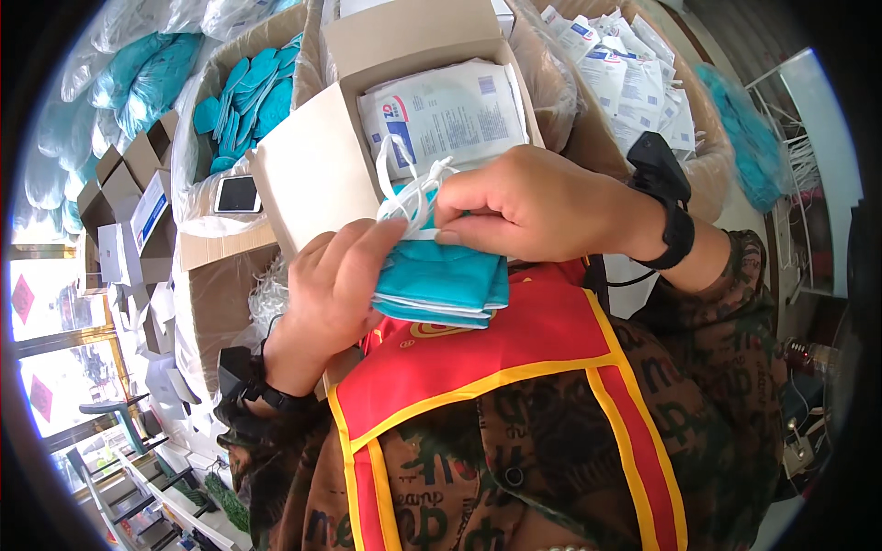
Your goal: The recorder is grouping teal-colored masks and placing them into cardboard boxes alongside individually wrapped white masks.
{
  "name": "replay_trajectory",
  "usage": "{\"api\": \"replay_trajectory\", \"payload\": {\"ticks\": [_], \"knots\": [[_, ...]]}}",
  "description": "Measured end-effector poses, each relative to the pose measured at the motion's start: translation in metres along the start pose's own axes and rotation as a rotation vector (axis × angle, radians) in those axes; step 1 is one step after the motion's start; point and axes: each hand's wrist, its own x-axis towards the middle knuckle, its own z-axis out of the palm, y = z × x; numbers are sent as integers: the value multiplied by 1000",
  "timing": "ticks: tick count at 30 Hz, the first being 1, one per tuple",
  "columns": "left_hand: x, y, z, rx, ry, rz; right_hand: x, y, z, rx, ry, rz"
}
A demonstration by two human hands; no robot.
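Close in front of my chest is a bundle of folded teal fabric (446, 280), layered with white edges. My left hand (326, 280) is closed on its left side, thumb and fingers near the top edge. Thin white straps (390, 170) loop up from the bundle's top between my hands. With thumb and forefinger, my right hand (528, 207) pinches the straps at the bundle's upper edge. Its other fingers are curled in. Just beyond my hands, an open cardboard box (308, 170) holds printed white packets (450, 115).
A lined carton of teal pieces (248, 101) stands at the far left, with a phone (237, 195) by its near edge. Another lined carton, at the far right, holds white packets (634, 83). Bagged teal goods (161, 73) pile up at left, beside stacked open boxes (138, 184).
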Motion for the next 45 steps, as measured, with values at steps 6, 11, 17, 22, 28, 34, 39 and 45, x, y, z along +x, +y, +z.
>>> {"api": "replay_trajectory", "payload": {"ticks": [6,11,17,22,28,34,39,45], "knots": [[-5,0,-13,121,-155,-65,-20,-20,-13,35,-70,230],[-6,-1,-14,134,-160,-7,-45,-21,-10,-287,21,20],[-8,-11,-28,191,-198,-35,-66,-22,-24,7,-105,226],[-8,-15,-33,221,-240,-36,-73,-32,-36,221,-198,416],[-61,-61,-48,415,-170,-368,-106,-35,-59,203,-226,333],[-51,-46,-56,356,-147,-341,-126,-18,-66,978,249,500],[-31,-25,-33,256,-110,-72,-77,1,-34,1142,192,289],[-25,-11,-28,168,-121,43,-36,8,-33,894,105,367]]}}
